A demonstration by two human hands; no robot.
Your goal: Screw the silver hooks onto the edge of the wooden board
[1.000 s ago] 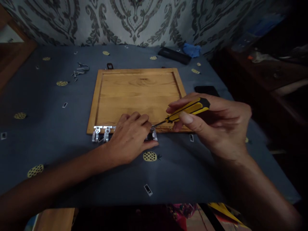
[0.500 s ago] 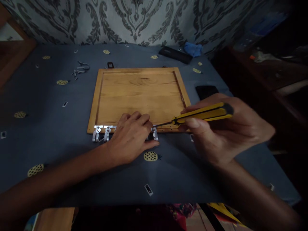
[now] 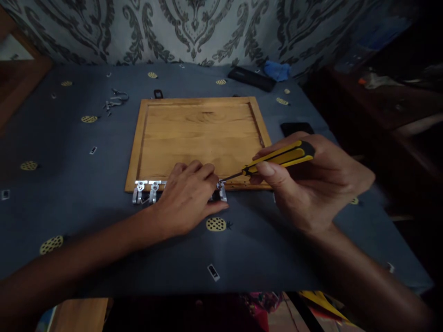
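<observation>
A framed wooden panel (image 3: 197,133) lies flat on the cloth, with several metal hinges (image 3: 139,192) along its near edge. My left hand (image 3: 190,198) rests over that edge, its fingers curled and its thumb against the rightmost hinge (image 3: 223,193), partly hiding it and the hinges behind. A yellow and black screwdriver (image 3: 282,156) is gripped between the thumb and fingers of my right hand (image 3: 321,184). Its shaft slants down to the left, and the tip meets the rightmost hinge near my left fingertips.
Loose metal pieces (image 3: 116,97) lie left of the panel on the blue-grey tablecloth (image 3: 104,175). A black case (image 3: 252,79) and a blue cloth (image 3: 277,71) are at the back right. A dark flat object (image 3: 296,128) sits behind my right hand. A patterned curtain (image 3: 194,32) hangs behind.
My right hand has shifted a little left, and the screwdriver's handle now tilts up more steeply. The left hand and the panel stay almost in place.
</observation>
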